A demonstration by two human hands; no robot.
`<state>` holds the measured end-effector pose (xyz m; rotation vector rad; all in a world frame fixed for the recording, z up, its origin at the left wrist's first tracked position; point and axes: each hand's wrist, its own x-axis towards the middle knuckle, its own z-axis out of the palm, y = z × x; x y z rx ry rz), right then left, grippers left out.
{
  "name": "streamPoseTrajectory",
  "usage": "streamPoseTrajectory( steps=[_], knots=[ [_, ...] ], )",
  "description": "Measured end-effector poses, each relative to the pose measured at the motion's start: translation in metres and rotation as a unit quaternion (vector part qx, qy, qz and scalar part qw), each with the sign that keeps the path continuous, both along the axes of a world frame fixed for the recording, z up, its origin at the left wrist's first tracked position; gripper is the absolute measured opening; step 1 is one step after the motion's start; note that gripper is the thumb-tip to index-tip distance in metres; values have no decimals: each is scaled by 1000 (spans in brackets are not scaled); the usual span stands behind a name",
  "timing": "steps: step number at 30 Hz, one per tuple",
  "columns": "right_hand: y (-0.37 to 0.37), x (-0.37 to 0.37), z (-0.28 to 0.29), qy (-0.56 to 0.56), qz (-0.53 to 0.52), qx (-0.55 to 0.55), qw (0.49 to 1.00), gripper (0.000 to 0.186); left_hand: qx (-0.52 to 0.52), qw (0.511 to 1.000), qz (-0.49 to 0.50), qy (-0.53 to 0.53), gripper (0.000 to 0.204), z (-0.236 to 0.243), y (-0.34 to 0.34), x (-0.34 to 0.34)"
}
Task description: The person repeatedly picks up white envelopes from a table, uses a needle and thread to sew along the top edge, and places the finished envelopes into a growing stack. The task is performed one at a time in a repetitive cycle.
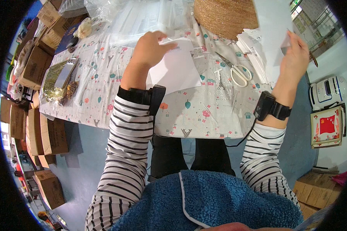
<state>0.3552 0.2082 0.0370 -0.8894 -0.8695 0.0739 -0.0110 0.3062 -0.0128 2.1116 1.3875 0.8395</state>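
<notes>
My right hand (295, 56), raised at the right side of the table, pinches a large pale sheet (273, 29), perhaps paper or thin plastic, that hangs upright. My left hand (152, 47) hovers over the table's middle, thumb and fingers apart, with nothing visible between them. Beneath and beside it lies white paper (177, 71). A stack of white papers or packets (252, 54) rests near my right hand, partly behind the raised sheet. Between my hands are scissors with cream handles (241, 75), their blades slightly apart.
Clear plastic bags (142, 23) cover the far side of the flowered tablecloth (135, 111). A golden-brown woven-looking roll (223, 17) stands at the back. At left lies a clear-wrapped packet of greenish strands (56, 84). Cardboard boxes (52, 134) line the left.
</notes>
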Motion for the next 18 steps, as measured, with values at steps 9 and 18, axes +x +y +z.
streamPoseTrajectory(
  steps=[9, 18],
  knots=[
    [-35, 86, -7, -11, -164, -300, 940, 24, -65, 962, 109, 240, 91, -12, 6, -14],
    [-25, 117, -33, -79, -234, -433, 867, 27, -69, 964, 159, 202, 97, -15, 8, -17]
  ],
)
